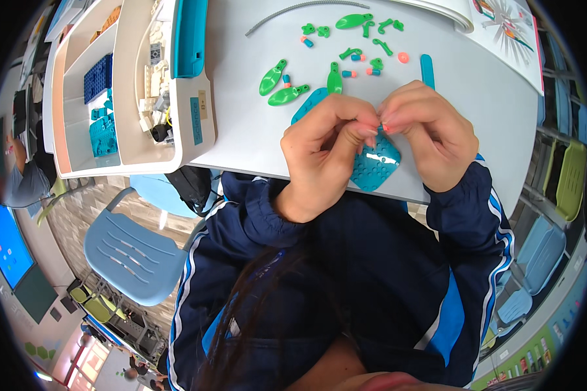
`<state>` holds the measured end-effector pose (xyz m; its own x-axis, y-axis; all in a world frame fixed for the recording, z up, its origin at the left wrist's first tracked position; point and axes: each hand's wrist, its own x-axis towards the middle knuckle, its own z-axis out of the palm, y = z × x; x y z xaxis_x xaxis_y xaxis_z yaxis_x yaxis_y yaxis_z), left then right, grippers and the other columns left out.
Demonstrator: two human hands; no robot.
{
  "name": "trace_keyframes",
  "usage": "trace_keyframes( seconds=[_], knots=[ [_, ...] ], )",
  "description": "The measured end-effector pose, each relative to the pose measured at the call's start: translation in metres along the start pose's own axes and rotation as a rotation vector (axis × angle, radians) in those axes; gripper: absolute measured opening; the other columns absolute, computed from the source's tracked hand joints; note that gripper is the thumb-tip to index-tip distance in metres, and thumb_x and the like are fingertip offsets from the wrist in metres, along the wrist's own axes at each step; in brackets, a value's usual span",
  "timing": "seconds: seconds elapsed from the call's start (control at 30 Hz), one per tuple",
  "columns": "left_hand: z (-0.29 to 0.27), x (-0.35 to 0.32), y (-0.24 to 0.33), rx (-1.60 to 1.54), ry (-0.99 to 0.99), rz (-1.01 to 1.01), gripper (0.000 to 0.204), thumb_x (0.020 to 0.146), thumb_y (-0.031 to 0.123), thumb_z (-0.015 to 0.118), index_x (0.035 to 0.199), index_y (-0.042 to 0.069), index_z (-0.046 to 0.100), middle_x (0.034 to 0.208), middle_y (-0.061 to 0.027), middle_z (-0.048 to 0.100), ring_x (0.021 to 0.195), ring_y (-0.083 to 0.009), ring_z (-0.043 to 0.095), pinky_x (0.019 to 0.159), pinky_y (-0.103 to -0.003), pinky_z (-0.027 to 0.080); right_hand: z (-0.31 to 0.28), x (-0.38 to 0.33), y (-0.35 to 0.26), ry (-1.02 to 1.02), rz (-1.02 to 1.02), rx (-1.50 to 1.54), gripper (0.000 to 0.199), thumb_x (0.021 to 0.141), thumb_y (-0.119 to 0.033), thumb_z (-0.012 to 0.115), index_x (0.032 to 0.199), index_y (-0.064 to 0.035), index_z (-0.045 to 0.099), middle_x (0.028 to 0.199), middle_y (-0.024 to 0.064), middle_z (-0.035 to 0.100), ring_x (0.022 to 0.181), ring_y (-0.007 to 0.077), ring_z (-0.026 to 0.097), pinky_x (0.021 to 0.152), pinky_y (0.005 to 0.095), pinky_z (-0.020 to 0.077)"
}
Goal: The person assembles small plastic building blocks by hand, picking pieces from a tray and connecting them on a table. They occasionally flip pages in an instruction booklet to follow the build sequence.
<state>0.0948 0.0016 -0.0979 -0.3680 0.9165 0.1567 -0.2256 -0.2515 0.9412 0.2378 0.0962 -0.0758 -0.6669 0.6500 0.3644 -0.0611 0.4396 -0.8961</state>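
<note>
Above a teal studded plate (377, 166), both my hands meet with their fingertips close together. My right hand (434, 133) pinches a tiny coral-pink building piece (387, 129), mostly covered by the fingers. Fingers and thumb of my left hand (323, 153) are closed in a pinch beside it; what they hold, if anything, is hidden. Behind my left hand, another teal plate (312, 104) shows in part. Green leaf pieces (272, 77) and small coral-and-teal pegs (306, 42) lie scattered beyond my hands, with a round coral piece (403, 58) among them.
A white compartment tray (199, 144) with blue, teal, white and grey bricks stands at the left. A grey flexible tube (293, 9) lies at the far edge, and a teal strip (427, 70) lies past my right hand. An open booklet (502, 39) is at the far right.
</note>
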Motion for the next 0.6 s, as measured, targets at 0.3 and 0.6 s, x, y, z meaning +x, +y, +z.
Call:
trace_keyframes(
  seconds=[0.3,0.6],
  knots=[
    [-0.001,0.003,-0.003,-0.036,0.037,0.033,0.003,0.093,-0.005,0.062,0.095,-0.006,0.06,0.089,-0.0148,0.066,0.07,-0.0147,0.061,0.062,-0.025,0.05,0.003,0.0,0.006,-0.007,-0.154,-0.078,0.029,0.074,0.023,0.052,0.088,0.0016,0.065,0.093,0.0128,0.064,0.085,0.0234,0.064,0.073,0.0307,0.0529],
    [0.007,0.0,0.0,-0.088,0.212,0.008,0.005,0.09,-0.011,0.061,0.094,-0.008,0.064,0.085,-0.0121,0.067,0.07,-0.0128,0.062,0.064,-0.024,0.052,0.01,0.003,0.007,-0.014,-0.451,-0.405,0.029,0.065,0.013,0.07,0.092,0.0019,0.066,0.097,0.0153,0.063,0.088,0.0301,0.062,0.074,0.0384,0.0562]
  ],
)
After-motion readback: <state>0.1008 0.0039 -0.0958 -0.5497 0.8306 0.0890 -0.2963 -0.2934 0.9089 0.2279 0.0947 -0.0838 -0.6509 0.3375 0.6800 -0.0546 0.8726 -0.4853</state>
